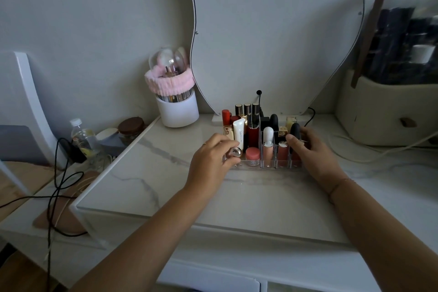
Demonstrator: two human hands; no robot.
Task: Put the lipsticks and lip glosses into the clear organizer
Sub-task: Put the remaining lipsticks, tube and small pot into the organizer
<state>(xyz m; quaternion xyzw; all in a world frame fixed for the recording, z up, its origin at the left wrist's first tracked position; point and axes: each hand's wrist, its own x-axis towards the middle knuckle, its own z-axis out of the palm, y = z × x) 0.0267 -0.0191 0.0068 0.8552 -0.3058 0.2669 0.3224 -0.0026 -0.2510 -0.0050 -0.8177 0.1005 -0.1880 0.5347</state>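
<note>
The clear organizer stands on the marble vanity top in front of the mirror. Several lipsticks and glosses fill it: red and black tubes at the back, a white tube, a pink-lidded pot, and pink glosses in the front slots. My left hand grips the organizer's left end, fingers around a shiny silver ball-topped item. My right hand holds the right end, its fingers next to a dark rounded cap.
A white brush holder with a pink headband stands left of the mirror. A beige cosmetic case sits at the right with a white cable trailing. A water bottle, a jar and black cords lie on the lower shelf at left.
</note>
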